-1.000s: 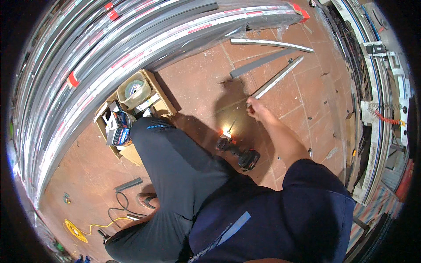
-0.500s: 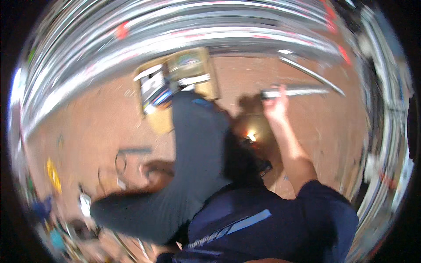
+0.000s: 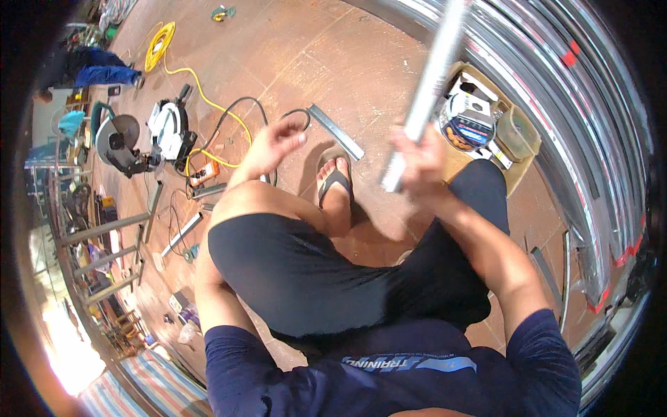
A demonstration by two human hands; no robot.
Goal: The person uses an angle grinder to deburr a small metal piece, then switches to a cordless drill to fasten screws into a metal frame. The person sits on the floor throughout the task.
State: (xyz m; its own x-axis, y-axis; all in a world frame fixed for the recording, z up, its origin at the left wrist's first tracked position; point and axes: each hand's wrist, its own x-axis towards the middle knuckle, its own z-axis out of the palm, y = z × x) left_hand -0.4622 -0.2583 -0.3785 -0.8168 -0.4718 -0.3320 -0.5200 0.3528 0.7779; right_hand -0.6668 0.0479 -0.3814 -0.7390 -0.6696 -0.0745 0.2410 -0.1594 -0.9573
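My right hand (image 3: 420,158), somewhat blurred, is closed round a silver metal bar (image 3: 439,73) near its lower end. The bar slants up and to the right, its far end running out of the top of the view. Over my left knee, my left hand (image 3: 276,146) is in the air with fingers apart and nothing in it. Close to it on the floor lie a short grey metal channel (image 3: 337,132) and a dark cable (image 3: 244,101). My sandalled foot (image 3: 335,182) rests between the two hands.
Right of the bar stands a cardboard box (image 3: 529,149) with packages and a clear tub. Long wrapped metal profiles (image 3: 590,104) line the right side. At left are a circular-bladed saw (image 3: 119,142), a yellow cord (image 3: 161,47), a metal frame (image 3: 104,229) and a person in blue clothing (image 3: 104,69).
The view has swung left, bringing the saw and yellow cord into sight. My right hand has brought the bar from sideways to a steep slant; my left hand has come into view.
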